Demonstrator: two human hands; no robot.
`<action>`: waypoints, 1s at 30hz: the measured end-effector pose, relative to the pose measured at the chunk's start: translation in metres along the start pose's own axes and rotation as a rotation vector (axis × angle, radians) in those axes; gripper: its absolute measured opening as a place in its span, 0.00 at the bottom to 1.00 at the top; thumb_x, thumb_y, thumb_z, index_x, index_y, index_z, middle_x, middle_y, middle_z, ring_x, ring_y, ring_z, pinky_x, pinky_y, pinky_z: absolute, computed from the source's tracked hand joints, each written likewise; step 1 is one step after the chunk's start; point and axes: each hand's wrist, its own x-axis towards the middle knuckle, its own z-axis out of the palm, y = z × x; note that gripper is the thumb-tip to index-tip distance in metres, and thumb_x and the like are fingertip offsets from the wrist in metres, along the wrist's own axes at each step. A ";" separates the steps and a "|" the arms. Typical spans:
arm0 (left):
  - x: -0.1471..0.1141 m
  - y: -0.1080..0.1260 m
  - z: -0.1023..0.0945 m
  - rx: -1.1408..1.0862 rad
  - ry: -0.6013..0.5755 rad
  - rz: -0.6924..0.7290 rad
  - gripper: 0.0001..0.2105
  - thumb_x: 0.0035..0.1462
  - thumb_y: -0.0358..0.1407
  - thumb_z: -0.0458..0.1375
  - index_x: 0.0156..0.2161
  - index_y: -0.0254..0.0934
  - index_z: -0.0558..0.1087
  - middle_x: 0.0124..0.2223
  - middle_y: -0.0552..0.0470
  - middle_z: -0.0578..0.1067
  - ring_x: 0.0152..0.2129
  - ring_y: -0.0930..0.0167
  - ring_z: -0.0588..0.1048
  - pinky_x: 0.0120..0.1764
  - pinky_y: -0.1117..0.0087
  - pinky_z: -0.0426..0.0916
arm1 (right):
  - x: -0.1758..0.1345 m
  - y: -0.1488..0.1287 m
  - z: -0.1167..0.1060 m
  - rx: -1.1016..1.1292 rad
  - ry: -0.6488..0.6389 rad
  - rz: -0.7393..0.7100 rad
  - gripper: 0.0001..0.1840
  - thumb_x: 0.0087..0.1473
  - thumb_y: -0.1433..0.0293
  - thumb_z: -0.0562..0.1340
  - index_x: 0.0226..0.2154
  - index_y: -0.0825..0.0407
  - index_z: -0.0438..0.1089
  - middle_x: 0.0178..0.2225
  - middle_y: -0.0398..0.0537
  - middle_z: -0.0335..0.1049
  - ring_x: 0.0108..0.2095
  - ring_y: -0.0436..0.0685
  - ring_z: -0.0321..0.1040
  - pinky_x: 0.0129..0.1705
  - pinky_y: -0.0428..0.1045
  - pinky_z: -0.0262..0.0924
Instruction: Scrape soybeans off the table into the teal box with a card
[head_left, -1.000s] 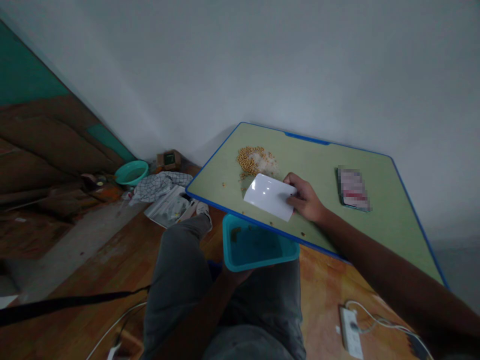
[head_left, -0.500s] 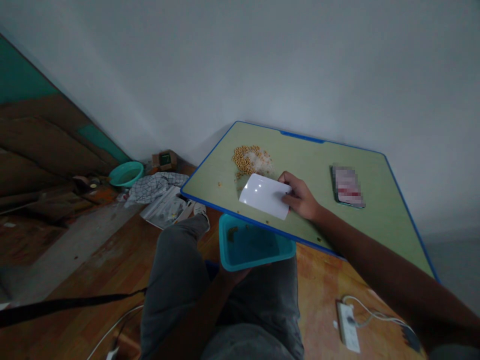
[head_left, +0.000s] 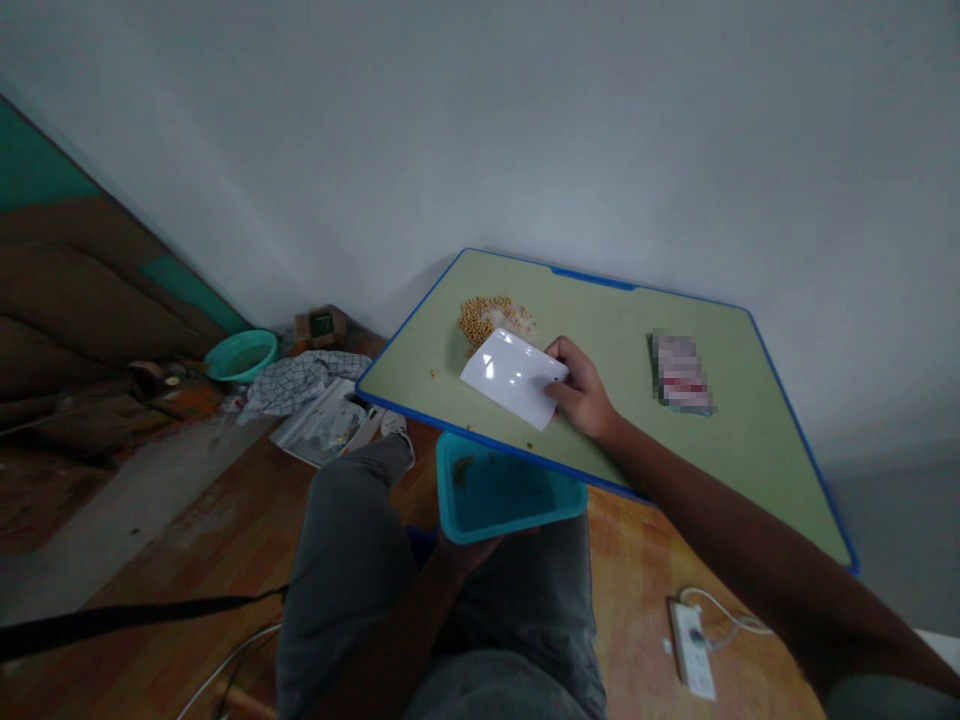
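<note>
White card (head_left: 513, 377) pinched in right hand (head_left: 583, 397) — left hand (head_left: 466, 551), mostly hidden, cupped under teal tray (head_left: 504, 489).

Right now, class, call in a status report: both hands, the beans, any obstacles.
Right hand grips glossy white card beside tan bean pile. Left hand holds teal plastic tub under green table's edge. Nothing between.

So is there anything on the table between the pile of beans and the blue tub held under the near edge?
Only the white card, held by the right hand, lies between the beans and the blue tub; otherwise the table shows just a few stray bits.
</note>
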 end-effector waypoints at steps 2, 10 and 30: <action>-0.002 0.000 -0.009 -0.042 -0.027 -0.027 0.36 0.55 0.58 0.46 0.63 0.41 0.48 0.66 0.45 0.56 0.62 0.47 0.51 0.52 0.38 0.60 | 0.003 -0.001 0.001 -0.010 0.017 -0.016 0.19 0.38 0.62 0.64 0.34 0.43 0.56 0.24 0.36 0.55 0.19 0.52 0.55 0.19 0.49 0.52; -0.004 -0.002 -0.013 -0.029 0.111 -0.046 0.39 0.48 0.60 0.53 0.62 0.46 0.50 0.66 0.45 0.56 0.62 0.43 0.47 0.50 0.31 0.57 | 0.020 -0.004 0.015 -0.058 0.071 -0.064 0.19 0.40 0.62 0.63 0.34 0.43 0.54 0.26 0.36 0.54 0.20 0.52 0.56 0.20 0.49 0.54; -0.002 -0.012 -0.018 -0.155 -0.022 -0.065 0.40 0.52 0.65 0.29 0.64 0.45 0.40 0.67 0.40 0.52 0.62 0.42 0.44 0.54 0.27 0.42 | -0.004 -0.043 -0.046 0.070 0.372 -0.055 0.21 0.35 0.68 0.66 0.34 0.44 0.59 0.23 0.33 0.61 0.16 0.52 0.62 0.13 0.49 0.60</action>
